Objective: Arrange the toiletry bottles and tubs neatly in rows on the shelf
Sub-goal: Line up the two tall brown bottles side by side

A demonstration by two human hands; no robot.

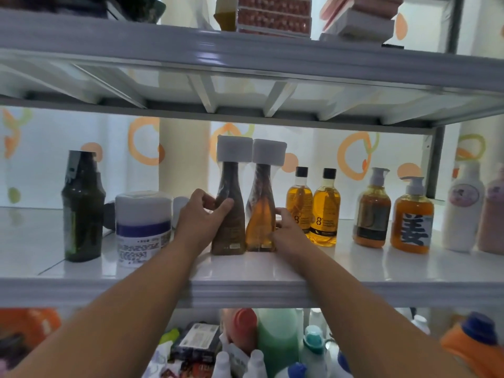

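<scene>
Two tall waisted bottles with white caps stand side by side at the middle of the white shelf (pixel 272 271). My left hand (pixel 201 214) is wrapped around the brown bottle (pixel 230 233). My right hand (pixel 286 230) presses against the right side of the amber bottle (pixel 259 222). To their right stand two small golden bottles with black caps (pixel 326 211), then two orange pump bottles (pixel 411 222). Left of my hands sit a white tub with a purple band (pixel 143 225) and a dark green bottle (pixel 81 208).
White and pink bottles (pixel 463 211) stand at the shelf's far right beside a metal upright. The upper shelf (pixel 245 58) hangs low overhead, with boxes on it. Below, detergent bottles (pixel 278 339) and packets crowd the lower level. A small white cap peeks out behind the tub.
</scene>
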